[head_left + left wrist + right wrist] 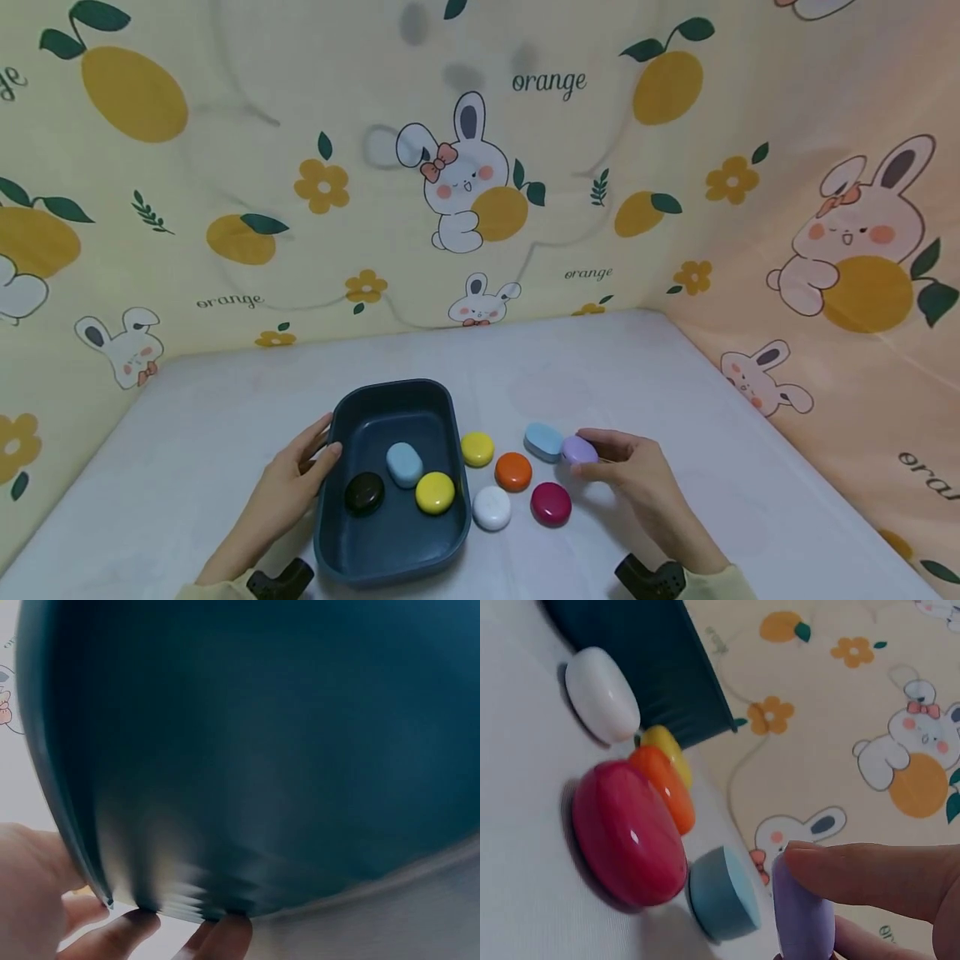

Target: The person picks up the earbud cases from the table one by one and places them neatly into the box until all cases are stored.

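Observation:
My right hand (pixel 633 471) pinches a small purple pebble-shaped piece (pixel 580 450) between thumb and fingers. In the right wrist view the purple piece (pixel 802 911) is seen edge-on, with a light blue oval piece (pixel 724 892) close beside it. A dark blue rectangular tray (pixel 390 562) stands at the left of the pieces. Against its left side lies my left hand (pixel 288 475), fingertips (pixel 229 934) touching the outer wall below the rim. Inside the tray are a black piece (pixel 364 494), a light blue piece (pixel 405 465) and a yellow piece (pixel 435 493).
Between tray and right hand lie yellow (pixel 477 449), orange (pixel 513 472), white (pixel 492 508) and dark red (pixel 551 505) pieces on a white tabletop (pixel 600 367). Cloth (pixel 480 50) printed with rabbits and oranges hangs behind and along the sides.

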The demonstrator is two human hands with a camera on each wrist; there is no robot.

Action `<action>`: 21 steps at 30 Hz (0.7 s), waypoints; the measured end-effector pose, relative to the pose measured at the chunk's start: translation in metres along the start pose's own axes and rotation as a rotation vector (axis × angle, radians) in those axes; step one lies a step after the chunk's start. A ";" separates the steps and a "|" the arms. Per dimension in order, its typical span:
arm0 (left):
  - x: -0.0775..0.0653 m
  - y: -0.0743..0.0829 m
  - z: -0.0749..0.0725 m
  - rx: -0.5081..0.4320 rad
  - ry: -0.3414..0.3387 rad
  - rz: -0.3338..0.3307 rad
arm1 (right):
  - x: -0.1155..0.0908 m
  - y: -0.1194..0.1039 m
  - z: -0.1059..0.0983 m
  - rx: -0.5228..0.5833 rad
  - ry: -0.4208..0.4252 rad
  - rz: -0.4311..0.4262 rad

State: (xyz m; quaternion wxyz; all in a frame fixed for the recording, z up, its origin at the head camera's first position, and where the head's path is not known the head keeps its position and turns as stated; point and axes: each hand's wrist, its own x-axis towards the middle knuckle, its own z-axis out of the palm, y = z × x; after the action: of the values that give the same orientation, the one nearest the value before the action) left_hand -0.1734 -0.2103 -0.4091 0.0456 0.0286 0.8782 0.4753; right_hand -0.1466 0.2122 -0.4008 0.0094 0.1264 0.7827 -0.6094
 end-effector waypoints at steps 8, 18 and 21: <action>0.000 0.003 0.000 0.008 -0.001 -0.012 | -0.002 -0.011 0.001 0.003 -0.038 -0.024; 0.001 0.003 -0.001 -0.006 -0.002 -0.005 | 0.001 -0.046 0.021 -0.078 -0.134 -0.067; 0.000 0.002 0.000 -0.001 0.001 -0.010 | 0.002 -0.055 0.033 -0.095 -0.161 -0.085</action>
State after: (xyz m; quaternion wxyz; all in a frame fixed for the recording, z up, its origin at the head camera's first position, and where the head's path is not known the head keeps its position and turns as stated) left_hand -0.1737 -0.2093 -0.4072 0.0475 0.0240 0.8780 0.4756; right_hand -0.1645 0.1686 -0.3571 0.0525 0.0430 0.8121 -0.5796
